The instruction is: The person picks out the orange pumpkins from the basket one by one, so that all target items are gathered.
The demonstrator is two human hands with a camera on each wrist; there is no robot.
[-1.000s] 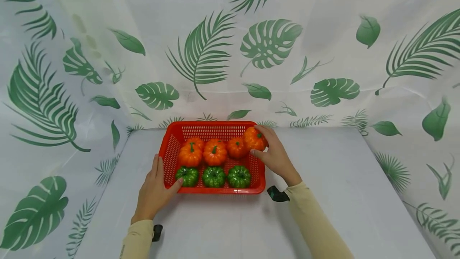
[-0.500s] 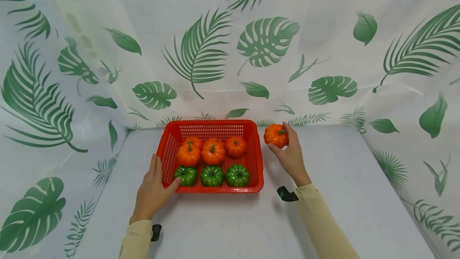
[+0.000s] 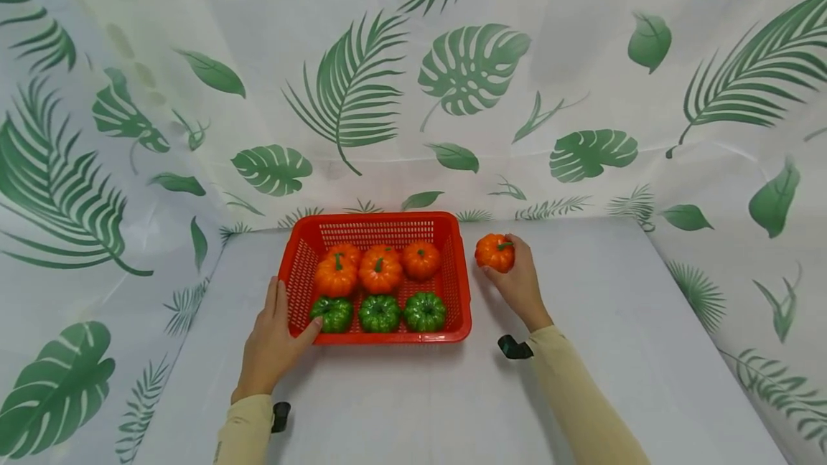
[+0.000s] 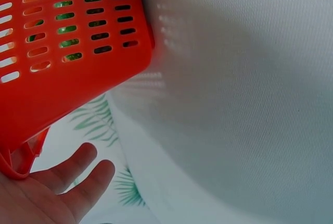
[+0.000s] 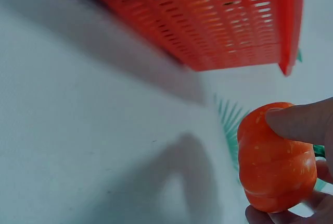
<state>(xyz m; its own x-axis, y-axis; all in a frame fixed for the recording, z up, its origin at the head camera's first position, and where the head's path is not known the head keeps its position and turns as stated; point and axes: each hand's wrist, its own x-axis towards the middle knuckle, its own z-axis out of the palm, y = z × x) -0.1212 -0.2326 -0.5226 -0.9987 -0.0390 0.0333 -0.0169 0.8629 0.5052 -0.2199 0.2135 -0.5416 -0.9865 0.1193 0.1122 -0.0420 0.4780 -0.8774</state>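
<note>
My right hand (image 3: 519,283) grips a small orange pumpkin (image 3: 494,252) with a green stem, just right of the red plastic basket (image 3: 466,285). Close up in the right wrist view, the thumb lies across the orange pumpkin (image 5: 276,161) and other fingers support its underside. A shadow of hand and pumpkin falls on the table. At the basket's front left corner rests my left hand (image 3: 271,346), thumb over the rim beside a green pumpkin (image 3: 332,314). Its fingers (image 4: 91,185) extend straight along the outside in the left wrist view.
Inside the basket, several orange pumpkins (image 3: 381,271) sit behind a front row of green ones, including one at the right (image 3: 425,312). The white table (image 3: 400,400) meets a leaf-printed sheet (image 3: 375,185) at the back and sides.
The right hand has lifted the orange pumpkin from the basket's back right corner, carried it right past the rim, then slightly lowered it. The left hand stays at the basket.
</note>
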